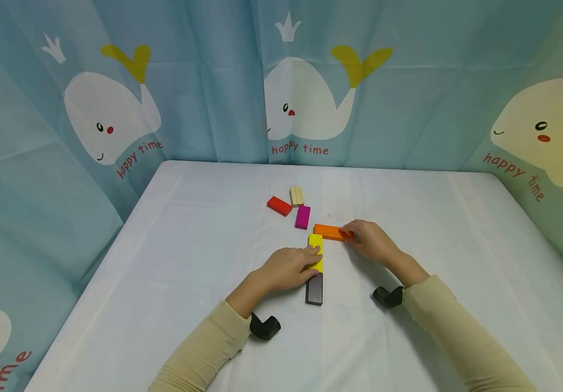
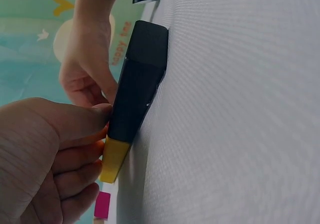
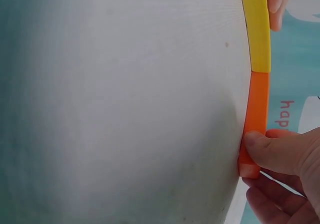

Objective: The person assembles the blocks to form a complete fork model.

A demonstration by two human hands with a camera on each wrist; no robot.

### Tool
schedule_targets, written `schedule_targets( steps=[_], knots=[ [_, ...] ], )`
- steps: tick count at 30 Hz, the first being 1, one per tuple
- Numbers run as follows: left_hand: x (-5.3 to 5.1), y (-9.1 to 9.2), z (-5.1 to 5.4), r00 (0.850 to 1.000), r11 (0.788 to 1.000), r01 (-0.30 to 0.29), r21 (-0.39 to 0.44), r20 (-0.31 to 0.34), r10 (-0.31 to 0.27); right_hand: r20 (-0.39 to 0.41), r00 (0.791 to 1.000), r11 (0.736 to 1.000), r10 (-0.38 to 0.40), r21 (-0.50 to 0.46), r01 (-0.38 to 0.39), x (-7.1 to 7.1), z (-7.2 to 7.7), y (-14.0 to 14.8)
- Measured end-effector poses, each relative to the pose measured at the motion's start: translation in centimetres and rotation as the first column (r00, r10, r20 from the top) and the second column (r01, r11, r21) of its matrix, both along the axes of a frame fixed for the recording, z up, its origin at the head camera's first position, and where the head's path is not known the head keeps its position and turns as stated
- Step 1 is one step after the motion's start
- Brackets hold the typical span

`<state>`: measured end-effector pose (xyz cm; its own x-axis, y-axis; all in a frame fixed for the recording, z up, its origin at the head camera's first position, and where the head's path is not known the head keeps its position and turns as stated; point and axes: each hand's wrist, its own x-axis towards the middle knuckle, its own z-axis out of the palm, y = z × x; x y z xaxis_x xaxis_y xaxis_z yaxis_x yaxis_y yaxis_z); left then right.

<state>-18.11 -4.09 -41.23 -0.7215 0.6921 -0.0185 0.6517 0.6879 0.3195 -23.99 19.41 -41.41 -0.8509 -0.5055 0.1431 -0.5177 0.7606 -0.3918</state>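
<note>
Yellow block (image 1: pixel 315 238) lies flat, taken as landmark. Left hand (image 1: pixel 288 268) rests across it, fingers extended over its top rather than wrapped round it; thumb touches the dark block (image 1: pixel 314 289), which abuts the yellow block's near end. Right hand (image 1: pixel 371 242): thumb and fingers closed in a pinch on the far end of the orange block (image 1: pixel 328 232), which lies crosswise at the yellow block's far end, reaching rightward. The two look to be touching; exact overlap at the corner uncertain.

Judgement: step in hand is fitting orange against yellow; calls for a light, level nudge from the right while the left steadies.

Beyond the yellow block, slightly left: magenta block (image 1: pixel 303 217), with red block (image 1: pixel 279 206) and pale wooden block (image 1: pixel 297 196) farther off.

White-covered tabletop (image 1: pixel 203 228) beneath, lightly creased. Past the yellow block, blue-green curtain (image 1: pixel 203 109), whale prints, "happy time" lettering.
</note>
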Motion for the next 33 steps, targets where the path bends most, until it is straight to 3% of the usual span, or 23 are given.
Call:
schedule_targets(
  steps=[16, 33],
  knots=[
    [0.1, -0.1, 0.1, 1.0, 1.0, -0.004, -0.014, 0.009, 0.004, -0.031, 0.999, 1.0, 0.026, 0.005, -0.026, -0.2, 0.0, -0.6],
    [-0.1, 0.0, -0.2, 1.0, 1.0, 0.0, -0.008, 0.005, 0.0, -0.009, 1.0, 0.999, 0.017, 0.04, -0.016, -0.2, 0.5, -1.9]
  ],
)
